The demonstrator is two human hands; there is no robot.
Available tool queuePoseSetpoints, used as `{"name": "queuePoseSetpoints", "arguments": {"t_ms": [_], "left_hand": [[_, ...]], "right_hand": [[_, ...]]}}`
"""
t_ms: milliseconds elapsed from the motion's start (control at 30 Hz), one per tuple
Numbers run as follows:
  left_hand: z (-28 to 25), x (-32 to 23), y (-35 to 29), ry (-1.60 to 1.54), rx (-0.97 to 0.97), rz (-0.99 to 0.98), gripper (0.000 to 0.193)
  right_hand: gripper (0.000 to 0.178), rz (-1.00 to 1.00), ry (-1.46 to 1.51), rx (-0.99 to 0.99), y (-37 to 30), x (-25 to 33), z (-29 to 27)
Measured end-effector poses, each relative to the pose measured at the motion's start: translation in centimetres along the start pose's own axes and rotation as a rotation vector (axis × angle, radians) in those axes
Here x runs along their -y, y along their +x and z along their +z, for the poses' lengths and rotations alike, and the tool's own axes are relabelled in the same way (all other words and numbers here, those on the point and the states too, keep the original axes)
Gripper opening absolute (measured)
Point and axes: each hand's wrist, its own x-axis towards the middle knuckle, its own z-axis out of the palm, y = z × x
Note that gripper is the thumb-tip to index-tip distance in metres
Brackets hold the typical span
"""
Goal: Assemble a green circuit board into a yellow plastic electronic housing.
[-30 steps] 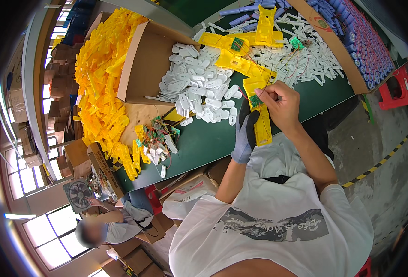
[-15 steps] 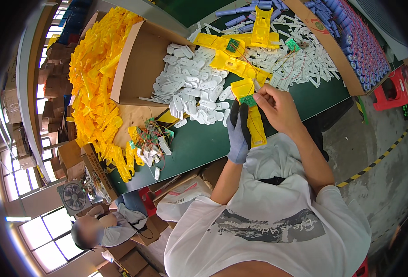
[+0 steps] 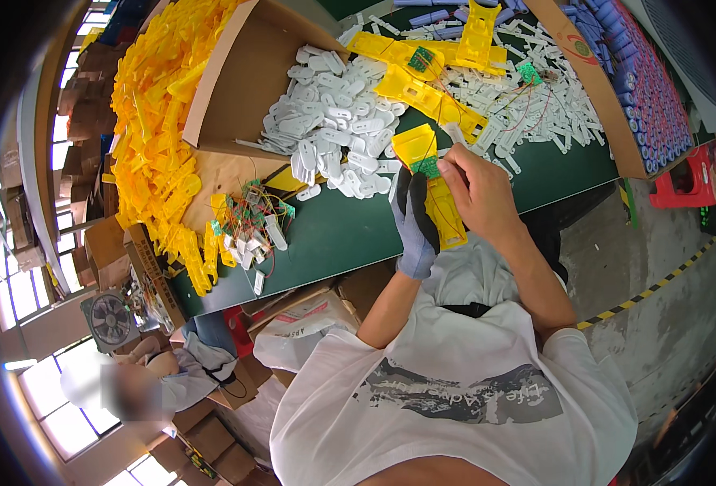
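Note:
My left hand [image 3: 415, 227], in a grey glove with dark fingers, is closed around a long yellow plastic housing [image 3: 446, 217] near the table's front edge. A small green circuit board [image 3: 426, 167] lies on the middle of that housing. Bare and with its fingers pinched, my right hand [image 3: 483, 190] has its thumb at the board's right edge. A pale narrow piece [image 3: 455, 135] shows just beyond the right fingertips; I cannot tell whether they grip it. Just past my hands, another yellow housing [image 3: 423, 93] lies on the table.
White oval plastic pieces [image 3: 366, 125] spill from a cardboard box [image 3: 236, 89]. Yellow housings [image 3: 151, 121] are heaped left of it, wired boards [image 3: 253, 215] nearer. Small white strips [image 3: 528, 121] lie at right, beside a box of purple cylindrical cells [image 3: 649, 105]. A person [image 3: 168, 377] sits lower left.
The view has shifted slightly, so the table's contents sit a little differently. My hands keep their grip at the housing and board, with the right fingers still at the board's edge.

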Motion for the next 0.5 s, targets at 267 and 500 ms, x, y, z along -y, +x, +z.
{"name": "queuePoseSetpoints", "arguments": {"t_ms": [267, 500], "left_hand": [[0.1, -0.2, 0.2, -0.005, 0.053, -0.027, 0.029], [-0.4, -0.4, 0.3, -0.054, 0.124, -0.052, 0.031]], "right_hand": [[0.016, 0.026, -0.006, 0.016, 0.0, 0.0, 0.3], [0.019, 0.041, 0.082, 0.127, 0.3, 0.1, -0.9]]}}
